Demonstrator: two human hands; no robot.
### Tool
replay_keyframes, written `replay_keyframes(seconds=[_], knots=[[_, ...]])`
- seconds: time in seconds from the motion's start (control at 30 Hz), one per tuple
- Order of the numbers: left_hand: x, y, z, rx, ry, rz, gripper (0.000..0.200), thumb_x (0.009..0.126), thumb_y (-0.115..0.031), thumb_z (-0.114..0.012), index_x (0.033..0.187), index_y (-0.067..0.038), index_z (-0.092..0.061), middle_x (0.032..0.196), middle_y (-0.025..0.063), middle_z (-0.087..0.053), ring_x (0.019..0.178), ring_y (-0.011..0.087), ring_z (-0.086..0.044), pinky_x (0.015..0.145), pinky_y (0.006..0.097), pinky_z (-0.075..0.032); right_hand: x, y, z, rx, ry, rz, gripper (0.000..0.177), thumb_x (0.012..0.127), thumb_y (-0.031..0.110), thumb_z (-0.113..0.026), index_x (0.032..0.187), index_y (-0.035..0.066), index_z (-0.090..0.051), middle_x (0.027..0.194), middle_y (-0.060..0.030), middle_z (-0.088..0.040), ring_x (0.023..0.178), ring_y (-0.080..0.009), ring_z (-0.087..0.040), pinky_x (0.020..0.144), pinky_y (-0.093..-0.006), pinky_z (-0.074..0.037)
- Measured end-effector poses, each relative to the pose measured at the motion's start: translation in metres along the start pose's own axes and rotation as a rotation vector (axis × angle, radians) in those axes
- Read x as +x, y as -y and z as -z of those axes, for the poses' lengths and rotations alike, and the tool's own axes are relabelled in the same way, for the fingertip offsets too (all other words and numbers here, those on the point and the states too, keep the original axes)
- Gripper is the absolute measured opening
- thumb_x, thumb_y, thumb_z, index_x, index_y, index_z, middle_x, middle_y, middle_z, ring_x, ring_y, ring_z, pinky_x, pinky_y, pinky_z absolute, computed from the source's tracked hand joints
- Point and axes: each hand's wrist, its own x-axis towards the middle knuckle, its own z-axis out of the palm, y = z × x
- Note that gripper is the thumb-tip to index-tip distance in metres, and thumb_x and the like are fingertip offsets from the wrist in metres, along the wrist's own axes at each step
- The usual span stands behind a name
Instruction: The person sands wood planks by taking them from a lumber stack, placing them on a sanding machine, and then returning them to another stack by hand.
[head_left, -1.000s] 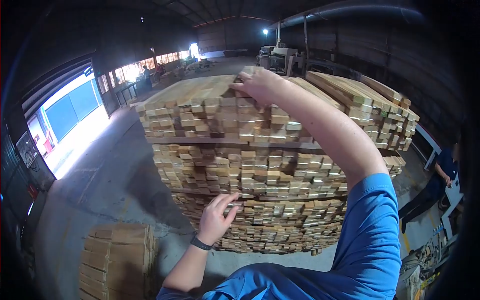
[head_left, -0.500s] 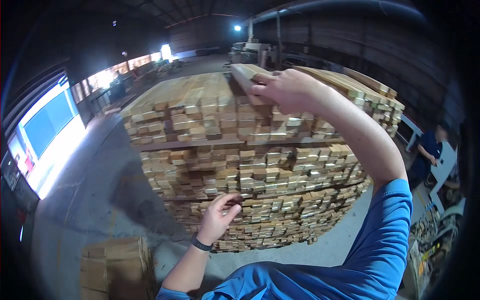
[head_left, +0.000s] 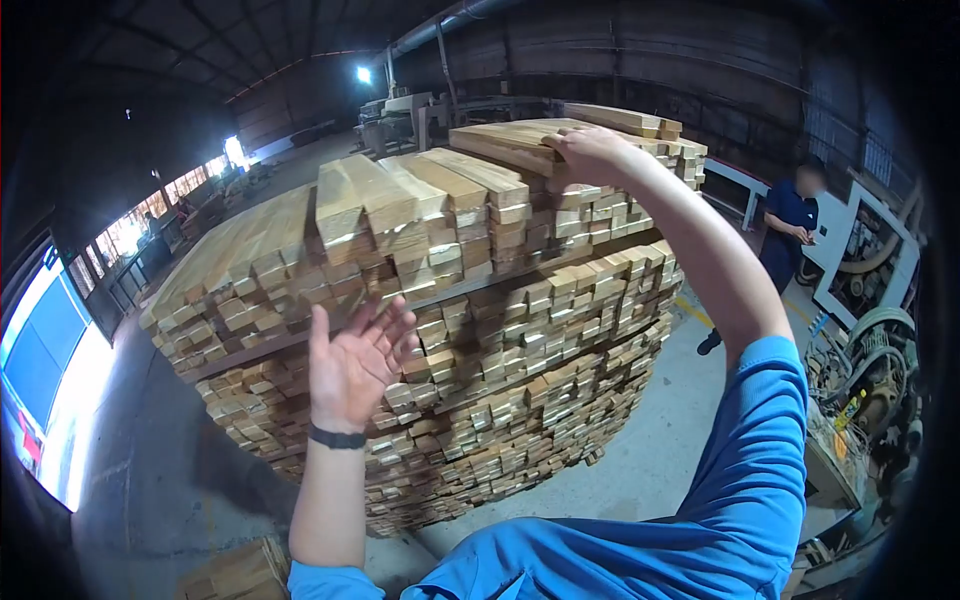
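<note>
Right hand (head_left: 590, 150): raised to the top of the stack of planks (head_left: 480, 330), laid over the near end of the top plank (head_left: 500, 138). The fingers curve onto the plank's upper face. The thumb is hidden, so it cannot be told whether the hold is closed.

The top plank lies flat on the highest layer at the stack's right side, end-on to the camera and running away from the viewer.

Left hand (head_left: 352, 365): held up in front of the plank ends at mid-height of the stack, palm outward and fingers spread. It holds nothing and is clear of the wood. A dark wristband (head_left: 337, 438) sits on the wrist.

Stack: cut ends face the viewer, with the layers divided by thin cross strips.

Surroundings: concrete floor (head_left: 650, 450). A co-worker (head_left: 785, 235) in dark blue stands well apart at the right, beside a machine (head_left: 870, 350). A yellow marking (head_left: 850, 408) on the machine is too small to read. A smaller pile (head_left: 235, 572) of wood lies low at the left.
</note>
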Motion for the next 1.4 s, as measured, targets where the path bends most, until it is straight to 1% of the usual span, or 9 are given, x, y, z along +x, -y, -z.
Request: replay_keyframes(seconds=[0.3,0.6,0.77,0.93,1.03,1.07,1.2,1.27,1.4], knots=[[0.039,-0.015,-0.037,-0.085,-0.014,-0.1,0.09,0.097,-0.073,-0.044,0.13,0.011,-0.053,0.137,0.0318,-0.051,0.131,0.0449,-0.05,0.108,0.059,-0.048,0.009,-0.028,0.014,0.149,0.025,0.062,0.071,0.073,0.026,-0.087,0.139,0.014,-0.063,0.117,-0.0148,-0.073,0.109,-0.0333,-0.069,0.095,-0.0442,-0.054],[0.056,-0.021,-0.037,-0.018,0.105,-0.126,0.079,0.099,-0.064,-0.051,0.135,0.007,-0.051,0.146,0.0353,-0.042,0.134,0.049,-0.048,0.105,0.0615,-0.051,0.002,-0.036,0.005,0.135,-0.163,0.126,0.044,0.082,0.032,-0.08,0.12,0.01,-0.073,0.103,-0.0157,-0.076,0.099,-0.0326,-0.072,0.089,-0.0435,-0.057],[0.065,-0.013,-0.052,-0.057,0.143,-0.098,0.082,0.102,-0.061,-0.046,0.154,0.001,-0.03,0.15,0.0379,-0.034,0.138,0.0551,-0.04,0.108,0.063,-0.049,0.008,-0.042,-0.004,0.092,-0.198,0.171,0.036,0.085,0.035,-0.077,0.111,0.009,-0.073,0.098,-0.0152,-0.076,0.094,-0.0328,-0.073,0.086,-0.045,-0.058],[0.069,-0.016,-0.05,-0.1,0.149,-0.077,0.082,0.102,-0.06,-0.046,0.156,-0.001,-0.027,0.151,0.0369,-0.033,0.137,0.0566,-0.038,0.109,0.0618,-0.048,0.027,-0.056,0.012,0.172,-0.329,0.14,0.037,0.093,0.032,-0.071,0.121,0.008,-0.071,0.105,-0.0146,-0.075,0.098,-0.0315,-0.072,0.085,-0.0408,-0.058],[0.07,-0.019,-0.049,-0.102,0.175,-0.075,0.081,0.102,-0.059,-0.048,0.155,-0.001,-0.029,0.152,0.0354,-0.033,0.139,0.0562,-0.037,0.109,0.0618,-0.048,0.077,-0.074,0.073,0.452,-0.69,0.326,0.035,0.101,0.038,-0.062,0.103,0.005,-0.073,0.081,-0.0096,-0.071,0.066,-0.0219,-0.069,0.066,-0.0361,-0.058],[0.067,-0.019,-0.049,-0.115,0.176,-0.074,0.081,0.102,-0.058,-0.047,0.156,-0.001,-0.026,0.154,0.0361,-0.03,0.141,0.056,-0.034,0.11,0.062,-0.047,0.069,-0.06,0.124,0.273,-0.358,0.225,0.039,0.077,0.027,-0.075,0.108,0.003,-0.068,0.094,-0.0188,-0.073,0.088,-0.0355,-0.071,0.078,-0.0458,-0.055],[0.058,-0.018,-0.058,-0.133,0.182,-0.085,0.082,0.103,-0.053,-0.051,0.156,0.001,-0.022,0.156,0.0367,-0.025,0.144,0.0555,-0.029,0.112,0.063,-0.045,0.087,-0.004,0.125,0.175,-0.085,-0.036,0.048,0.088,0.048,-0.069,0.101,0.002,-0.072,0.081,-0.0138,-0.07,0.073,-0.0257,-0.07,0.069,-0.0383,-0.057],[0.054,-0.019,-0.062,-0.114,0.164,-0.088,0.083,0.102,-0.053,-0.053,0.155,0.003,-0.023,0.155,0.0364,-0.026,0.144,0.0555,-0.03,0.113,0.0635,-0.044,0.082,0.022,0.109,-0.029,0.1,-0.193,0.078,0.087,0.074,-0.062,0.094,-0.004,-0.072,0.075,-0.0141,-0.069,0.068,-0.0257,-0.07,0.063,-0.0388,-0.057],[0.05,-0.023,-0.067,-0.036,0.026,-0.119,0.091,0.096,-0.056,-0.063,0.152,0.005,-0.026,0.151,0.0335,-0.034,0.138,0.0527,-0.039,0.112,0.0702,-0.04,0.067,0.037,0.045,0.116,0.234,-0.098,0.099,0.083,0.086,-0.051,0.126,-0.001,-0.068,0.127,-0.0235,-0.067,0.116,-0.0358,-0.065,0.098,-0.0491,-0.052]])
